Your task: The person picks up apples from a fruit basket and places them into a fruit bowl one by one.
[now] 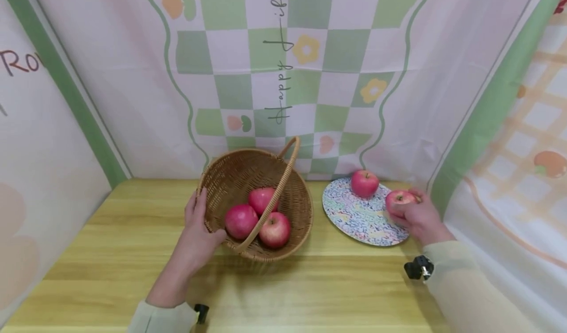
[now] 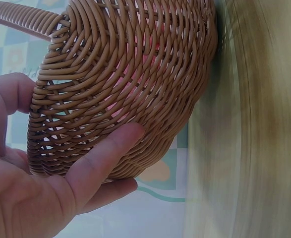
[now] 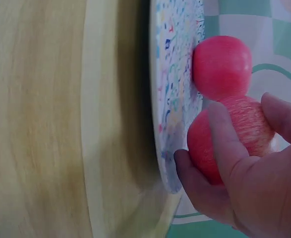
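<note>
A brown wicker basket (image 1: 305, 229) with an arched handle tilts its mouth toward the head camera; three red apples (image 1: 274, 230) lie inside. My left hand (image 1: 199, 234) grips the basket's left side, thumb at the rim. In the left wrist view, fingers (image 2: 103, 156) press along the weave (image 2: 150, 99). At the right edge of a round, speckled plate (image 1: 354, 219), my right hand (image 1: 425, 218) holds a red apple (image 1: 398, 200) between thumb and fingers. Another apple (image 1: 364, 183) sits on the plate's far part, just behind the held one in the right wrist view.
The wooden table (image 1: 336, 288) runs up to a hanging checkered cloth (image 1: 305, 86) close behind the basket and plate. More printed cloth hangs at the left (image 1: 44, 175) and right. A small black device (image 1: 418, 267) is at the right cuff.
</note>
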`<state>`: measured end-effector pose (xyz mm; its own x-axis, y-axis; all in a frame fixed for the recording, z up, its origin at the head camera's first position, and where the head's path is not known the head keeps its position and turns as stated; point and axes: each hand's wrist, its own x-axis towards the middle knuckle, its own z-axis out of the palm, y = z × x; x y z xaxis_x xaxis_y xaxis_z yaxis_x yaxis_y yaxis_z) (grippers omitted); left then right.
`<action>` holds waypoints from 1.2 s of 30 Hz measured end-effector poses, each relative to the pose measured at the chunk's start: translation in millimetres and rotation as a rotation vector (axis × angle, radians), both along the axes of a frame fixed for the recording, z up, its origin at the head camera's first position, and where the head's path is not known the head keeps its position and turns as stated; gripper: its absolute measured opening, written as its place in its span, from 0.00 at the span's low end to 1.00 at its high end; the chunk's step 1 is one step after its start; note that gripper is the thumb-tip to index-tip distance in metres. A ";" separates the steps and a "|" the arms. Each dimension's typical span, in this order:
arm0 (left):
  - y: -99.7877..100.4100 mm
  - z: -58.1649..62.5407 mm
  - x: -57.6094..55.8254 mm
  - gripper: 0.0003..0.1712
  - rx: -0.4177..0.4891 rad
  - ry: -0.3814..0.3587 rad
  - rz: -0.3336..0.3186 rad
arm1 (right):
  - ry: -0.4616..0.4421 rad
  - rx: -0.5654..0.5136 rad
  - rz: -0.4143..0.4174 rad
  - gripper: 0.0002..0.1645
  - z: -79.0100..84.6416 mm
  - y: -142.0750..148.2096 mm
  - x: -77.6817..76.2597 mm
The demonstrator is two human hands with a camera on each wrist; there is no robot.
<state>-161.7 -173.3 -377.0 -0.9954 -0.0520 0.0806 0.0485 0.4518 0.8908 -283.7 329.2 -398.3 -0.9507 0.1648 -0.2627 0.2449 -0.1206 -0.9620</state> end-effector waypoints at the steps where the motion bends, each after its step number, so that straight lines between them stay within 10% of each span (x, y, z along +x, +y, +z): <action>1: -0.2 -0.1 0.1 0.65 -0.001 0.000 0.000 | 0.002 0.026 0.002 0.64 -1.3 -0.7 -1.2; 14: -0.7 -1.7 -1.6 0.66 0.002 0.005 -0.009 | 0.102 0.376 0.031 0.59 -12.6 -6.7 -11.8; 26: 0.9 0.8 -2.6 0.65 0.006 0.008 -0.019 | 0.127 0.387 0.021 0.57 -18.5 -0.2 -20.1; 36: 0.4 -0.1 -4.0 0.65 -0.001 0.009 -0.012 | 0.092 0.660 0.006 0.59 -15.7 3.0 -18.8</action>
<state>-165.6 -172.9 -377.1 -0.9952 -0.0397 0.0898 0.0623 0.4520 0.8899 -302.6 332.1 -414.0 -0.9657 0.2582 -0.0261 0.1570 0.5015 -0.8508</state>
